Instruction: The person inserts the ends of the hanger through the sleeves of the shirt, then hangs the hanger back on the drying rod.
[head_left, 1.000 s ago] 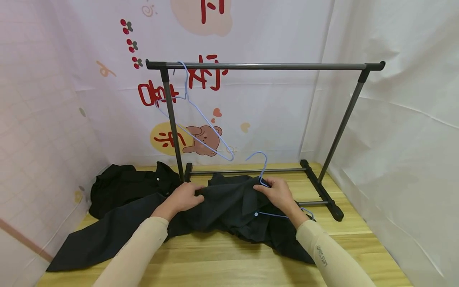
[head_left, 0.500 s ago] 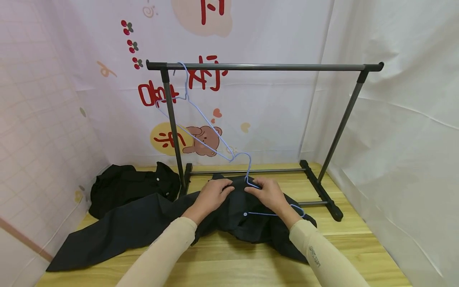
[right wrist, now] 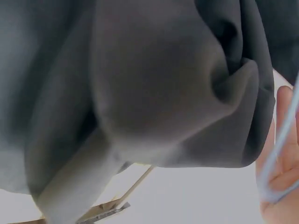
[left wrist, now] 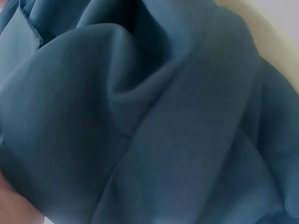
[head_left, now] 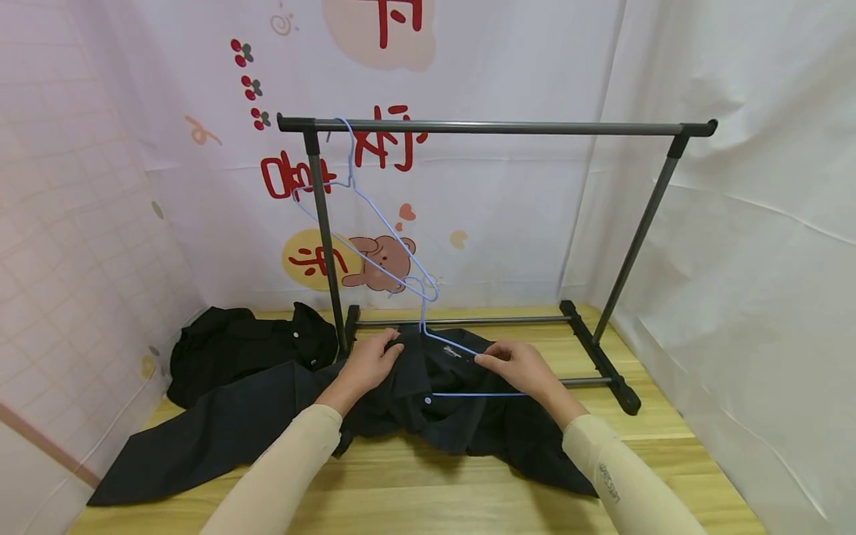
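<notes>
A dark button-up shirt (head_left: 461,431) lies spread on the table, its collar facing up with a label inside. A light blue wire hanger (head_left: 481,394) is partly in the neck opening. Its left side goes under the cloth out of sight, and its hook rises above the collar. My left hand (head_left: 364,364) grips the shirt by the left of the collar. With thumb and fingers, my right hand (head_left: 524,371) pinches the hanger's right shoulder wire. In the right wrist view, the hanger's bent end (right wrist: 268,191) crosses my palm. Dark cloth (left wrist: 154,116) fills most of the left wrist view.
A dark metal clothes rack (head_left: 501,128) stands behind the shirt, its feet on the wooden table (head_left: 401,490). Another light blue hanger (head_left: 394,230) hangs at the left of its bar. A second black garment (head_left: 247,353) lies folded at the back left. White sheets surround the table.
The hanger has slid left, deeper under the shirt's left side. My left hand went right, then back left. My right hand shifted left, then right along the hanger's wire, uncovering the collar label.
</notes>
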A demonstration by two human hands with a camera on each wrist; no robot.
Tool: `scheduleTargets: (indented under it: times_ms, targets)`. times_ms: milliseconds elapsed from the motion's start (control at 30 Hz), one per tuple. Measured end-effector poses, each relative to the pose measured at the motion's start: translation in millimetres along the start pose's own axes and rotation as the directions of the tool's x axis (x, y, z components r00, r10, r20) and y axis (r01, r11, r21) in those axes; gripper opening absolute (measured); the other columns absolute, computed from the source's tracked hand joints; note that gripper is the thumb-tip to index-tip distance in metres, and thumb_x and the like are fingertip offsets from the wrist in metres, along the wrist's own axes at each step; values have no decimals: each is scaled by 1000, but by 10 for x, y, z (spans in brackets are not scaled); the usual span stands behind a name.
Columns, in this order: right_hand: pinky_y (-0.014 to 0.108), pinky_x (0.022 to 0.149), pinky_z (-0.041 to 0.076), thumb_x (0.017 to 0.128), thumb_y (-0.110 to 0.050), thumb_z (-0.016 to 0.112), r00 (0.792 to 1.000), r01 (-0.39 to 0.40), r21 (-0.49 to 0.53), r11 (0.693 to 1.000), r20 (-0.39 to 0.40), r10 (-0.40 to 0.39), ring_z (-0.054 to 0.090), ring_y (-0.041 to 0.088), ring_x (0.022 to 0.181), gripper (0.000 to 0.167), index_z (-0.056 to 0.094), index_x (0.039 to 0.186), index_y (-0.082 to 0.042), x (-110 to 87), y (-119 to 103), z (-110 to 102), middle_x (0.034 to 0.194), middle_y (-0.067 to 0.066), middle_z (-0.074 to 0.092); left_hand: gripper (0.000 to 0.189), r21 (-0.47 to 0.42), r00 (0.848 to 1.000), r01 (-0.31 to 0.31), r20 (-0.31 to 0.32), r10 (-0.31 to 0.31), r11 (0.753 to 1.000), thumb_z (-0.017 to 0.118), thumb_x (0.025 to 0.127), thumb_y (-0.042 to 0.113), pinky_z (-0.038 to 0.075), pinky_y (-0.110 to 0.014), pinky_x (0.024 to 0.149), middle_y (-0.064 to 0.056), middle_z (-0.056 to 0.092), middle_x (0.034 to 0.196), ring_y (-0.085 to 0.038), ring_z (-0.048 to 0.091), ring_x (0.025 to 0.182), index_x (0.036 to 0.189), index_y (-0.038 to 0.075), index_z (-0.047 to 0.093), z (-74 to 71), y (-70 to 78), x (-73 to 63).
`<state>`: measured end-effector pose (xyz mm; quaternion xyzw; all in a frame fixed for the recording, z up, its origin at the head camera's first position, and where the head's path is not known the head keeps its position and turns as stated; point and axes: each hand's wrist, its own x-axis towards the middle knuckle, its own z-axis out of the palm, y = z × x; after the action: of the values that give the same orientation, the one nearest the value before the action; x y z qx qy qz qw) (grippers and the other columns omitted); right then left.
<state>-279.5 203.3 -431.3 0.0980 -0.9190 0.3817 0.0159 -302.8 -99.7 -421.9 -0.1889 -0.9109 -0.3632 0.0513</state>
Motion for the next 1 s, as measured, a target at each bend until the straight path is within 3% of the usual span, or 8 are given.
scheduleTargets:
  times_ms: [167, 367, 533, 600, 667, 767, 867, 1000]
  targets:
    - [44, 84, 51, 96, -52, 59, 982, -41, 3, 999, -186, 40, 64, 21, 93, 45, 73, 113, -13, -83, 52, -45, 102, 3, 70, 14, -47, 996, 73, -53, -76, 996, 56, 103, 16, 45, -40, 75, -6, 66, 96, -22, 59, 83, 113, 10, 64, -74, -86, -27]
    - [46, 83, 53, 99, -36, 63, 879, -34, 90, 995, -471, 73, 67, 27, 97, 37, 70, 118, -6, -208, -29, -33, 109, 11, 71, 13, -70, 991, 76, -104, -84, 995, 57, 102, 15, 46, -40, 77, -8, 65, 99, -23, 58, 85, 109, 7, 65, -125, -138, -38]
    - [46, 87, 51, 98, -26, 64, 800, -5, 109, 994, -596, 69, 62, 29, 103, 30, 69, 117, -2, -289, -112, 86, 112, 15, 66, 17, -76, 988, 86, -119, -95, 993, 56, 102, 17, 48, -43, 80, -10, 67, 107, -25, 61, 91, 112, 7, 65, -135, -128, -30]
    - [44, 83, 50, 98, -23, 64, 784, -14, 126, 992, -615, 90, 61, 27, 98, 26, 70, 112, -3, -322, -161, 149, 106, 14, 66, 17, -73, 988, 85, -124, -94, 994, 56, 103, 17, 48, -43, 80, -10, 67, 107, -25, 61, 90, 112, 6, 65, -144, -115, -27]
    - [41, 75, 49, 97, -24, 65, 800, -48, 131, 990, -589, 117, 61, 24, 86, 22, 73, 104, -5, -349, -223, 218, 96, 10, 67, 16, -73, 987, 84, -128, -93, 994, 56, 102, 17, 47, -43, 80, -10, 66, 105, -25, 61, 89, 111, 6, 65, -155, -99, -26]
    - [40, 72, 49, 98, -32, 64, 873, -121, 101, 988, -462, 154, 62, 22, 79, 26, 76, 100, -9, -371, -301, 341, 87, 3, 69, 16, -83, 986, 85, -133, -95, 993, 56, 103, 17, 46, -42, 79, -10, 66, 102, -26, 60, 87, 110, 6, 65, -168, -65, -27]
    - [45, 81, 52, 97, -43, 62, 935, -181, 47, 982, -303, 187, 67, 27, 91, 41, 75, 110, -6, -351, -347, 474, 99, 7, 73, 16, -88, 987, 84, -132, -95, 993, 56, 102, 17, 46, -42, 79, -9, 66, 102, -25, 59, 87, 111, 6, 64, -171, -44, -27]
    - [51, 91, 50, 95, -42, 64, 949, -229, 2, 973, -220, 224, 64, 36, 106, 50, 69, 120, 1, -292, -338, 599, 114, 15, 70, 17, -101, 989, 84, -117, -96, 991, 57, 102, 19, 47, -43, 82, -9, 66, 106, -25, 60, 90, 113, 8, 65, -175, -10, -36]
